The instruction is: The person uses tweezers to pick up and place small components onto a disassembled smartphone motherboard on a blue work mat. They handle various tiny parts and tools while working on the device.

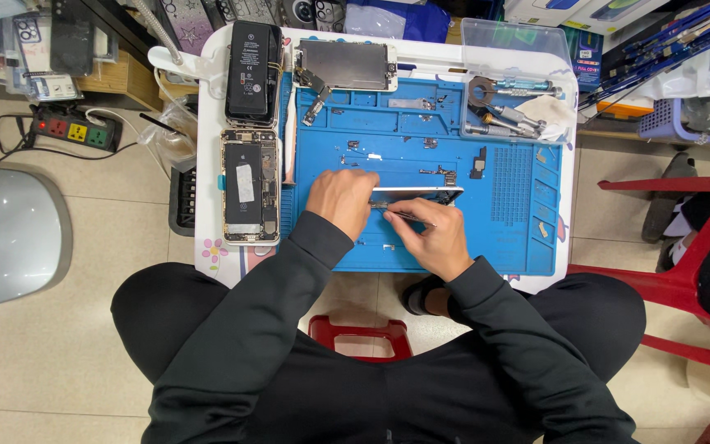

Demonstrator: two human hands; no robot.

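My left hand [341, 200] rests on the blue work mat [511, 234] and grips the left end of a phone screen panel [433, 193] that stands on its edge. Touching that panel from the near side, my right hand [429, 238] pinches thin metal tweezers [408, 216] whose tips lie against its lower edge. Small screws and metal brackets [444, 173] lie scattered on the mat just beyond the panel. To the left of the mat lies an opened phone body [250, 187] with its insides showing.
A black phone battery [253, 72] and another screen assembly [347, 66] lie at the table's far edge. A clear plastic tray [519, 37] with screwdrivers stands at the back right. A red stool [684, 279] is at right, a power strip [76, 130] at left on the floor.
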